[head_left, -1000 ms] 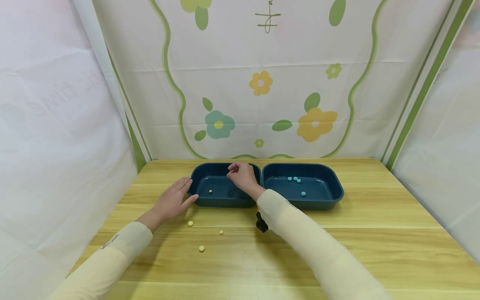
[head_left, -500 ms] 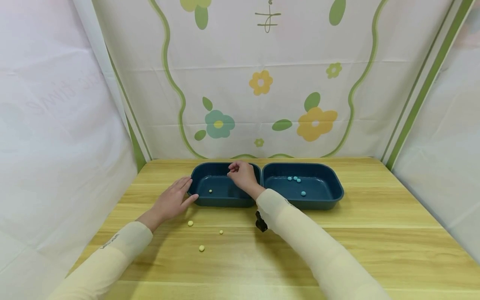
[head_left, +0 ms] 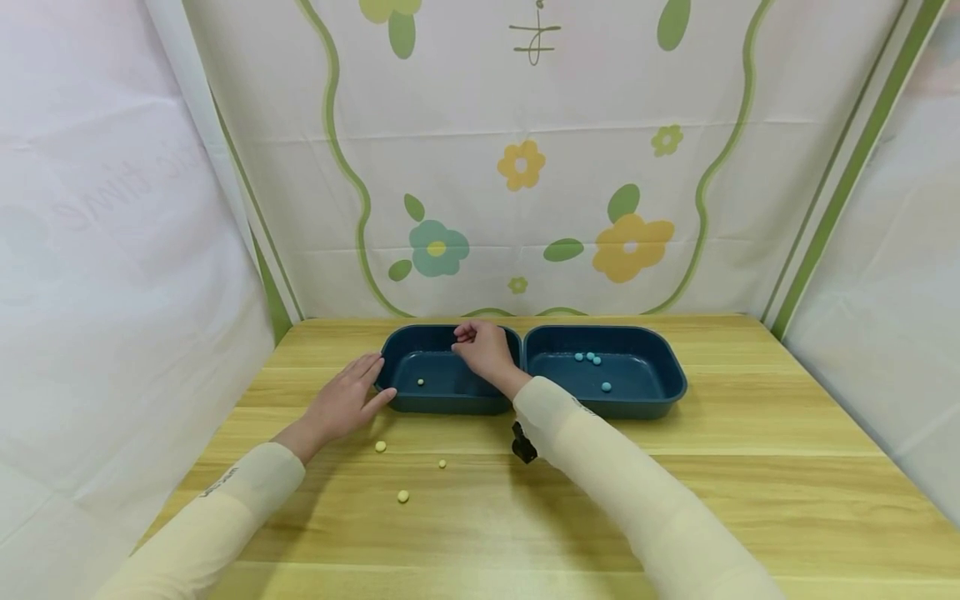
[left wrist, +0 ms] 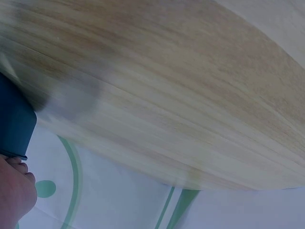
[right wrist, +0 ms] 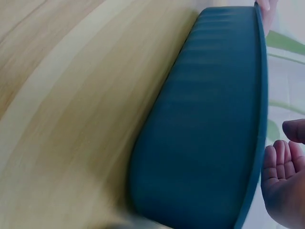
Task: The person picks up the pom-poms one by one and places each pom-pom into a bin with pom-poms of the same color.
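Note:
In the head view, my left hand [head_left: 347, 408] rests at the left end of a dark blue tray [head_left: 450, 403], its fingers extended against the side and its thumb near the front rim. Over the same tray hovers my right hand [head_left: 483, 350], fingers bent. The right wrist view shows a gap between thumb and fingers; whether the fingertips pinch anything is hidden. One small yellow ball [head_left: 421, 382] lies inside this tray. Three more lie on the table before it: a left yellow ball [head_left: 380, 447], a smaller yellow ball [head_left: 442, 464] and a front yellow ball [head_left: 403, 497].
A second dark blue tray [head_left: 637, 408] stands directly to the right, with several light blue balls [head_left: 606, 387] in it. A black device [head_left: 522, 443] sits under my right wrist. Printed cloth [head_left: 480, 200] walls in the wooden table [head_left: 750, 467] at the back and sides.

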A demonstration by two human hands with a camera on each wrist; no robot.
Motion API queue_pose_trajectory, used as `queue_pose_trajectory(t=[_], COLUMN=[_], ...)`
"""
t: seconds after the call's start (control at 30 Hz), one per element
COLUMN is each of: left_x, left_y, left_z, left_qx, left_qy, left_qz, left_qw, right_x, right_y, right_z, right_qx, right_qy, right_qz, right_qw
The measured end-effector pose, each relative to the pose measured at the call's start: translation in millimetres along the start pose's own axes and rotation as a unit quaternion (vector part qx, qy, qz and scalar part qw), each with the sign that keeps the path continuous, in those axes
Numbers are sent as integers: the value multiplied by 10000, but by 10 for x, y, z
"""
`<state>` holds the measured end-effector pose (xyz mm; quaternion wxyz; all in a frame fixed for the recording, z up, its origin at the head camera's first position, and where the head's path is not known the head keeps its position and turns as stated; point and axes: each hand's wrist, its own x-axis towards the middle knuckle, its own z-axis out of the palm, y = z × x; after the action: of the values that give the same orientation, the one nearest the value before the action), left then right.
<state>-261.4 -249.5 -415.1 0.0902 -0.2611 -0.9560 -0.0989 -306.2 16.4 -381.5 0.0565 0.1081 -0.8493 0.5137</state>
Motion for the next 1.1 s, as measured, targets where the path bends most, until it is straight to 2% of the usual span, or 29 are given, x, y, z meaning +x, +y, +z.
queue_pose_trajectory(t=[0.23, 0.6, 0.93, 1.1], left_x=[-2, 2, -1, -6], left_y=[-9, 2, 12, 19], left_z=[4, -15, -16, -20], left_qx=[26, 49, 12, 28], left_qy=[34, 83, 117, 129], left_qz=[15, 8, 44, 35], left_qw=[10000, 10000, 9999, 9999], right_x=[-95, -461, -792, -919], right_y=[-119, -317, -266, -217], right_z=[-9, -46, 15, 30], right_qx=[22, 116, 168, 133], right_qy=[-219, -751, -1342, -1740], right_qz=[-237, -950, -1374, -1388], right_qw=[9995, 9926, 9812, 9748])
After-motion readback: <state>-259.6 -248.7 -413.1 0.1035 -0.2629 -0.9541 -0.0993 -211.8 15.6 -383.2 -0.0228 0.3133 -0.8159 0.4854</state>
